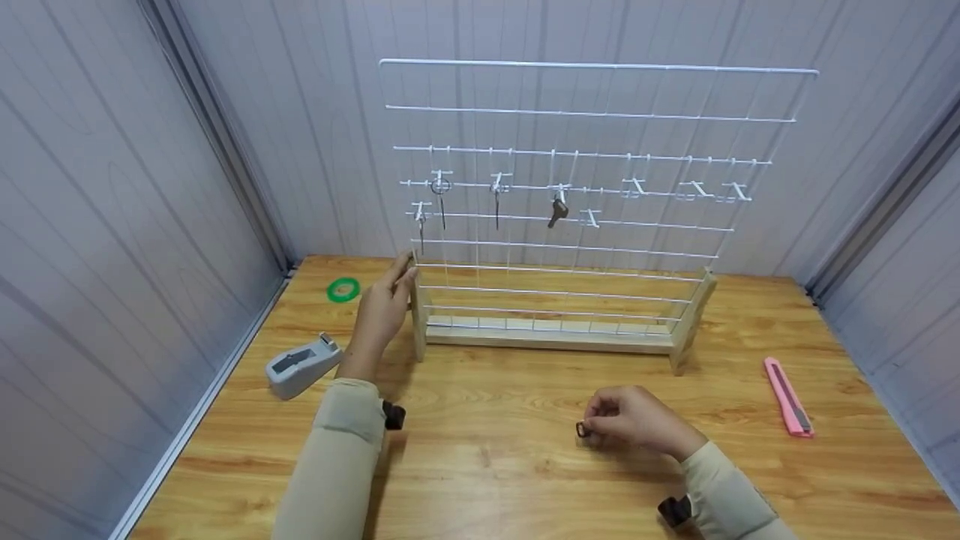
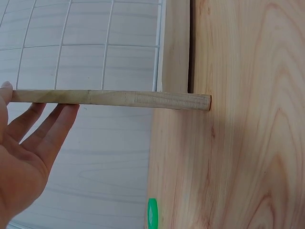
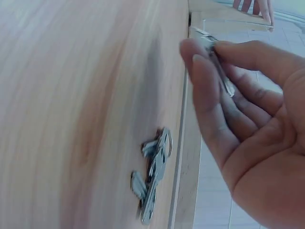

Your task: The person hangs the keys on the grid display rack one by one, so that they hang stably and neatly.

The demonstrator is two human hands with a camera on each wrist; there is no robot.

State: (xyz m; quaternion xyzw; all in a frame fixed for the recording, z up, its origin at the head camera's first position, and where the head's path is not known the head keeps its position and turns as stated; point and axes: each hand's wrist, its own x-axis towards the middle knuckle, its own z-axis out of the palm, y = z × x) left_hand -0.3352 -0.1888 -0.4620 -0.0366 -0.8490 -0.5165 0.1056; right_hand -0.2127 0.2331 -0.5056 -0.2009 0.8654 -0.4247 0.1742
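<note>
A white wire grid rack (image 1: 555, 244) stands in a wooden base. My left hand (image 1: 384, 307) grips the base's left side post (image 2: 119, 98), thumb on one face and fingers on the other. Low over the table, my right hand (image 1: 637, 420) pinches a metal key (image 3: 229, 88) between thumb and fingertips; the fingers partly cover it. Several loose keys (image 3: 159, 164), one with a ring, lie on the table in the right wrist view. On the grid's left and middle hooks hang several keys (image 1: 558, 212), some seen edge-on. Hooks (image 1: 637, 187) further right carry no keys.
Left of the rack are a green tape roll (image 1: 343, 290) and a grey tape dispenser (image 1: 304, 366). A pink box cutter (image 1: 787, 397) lies at the right. Pale panel walls (image 1: 90, 187) enclose the wooden table (image 1: 480, 465) at the back and sides.
</note>
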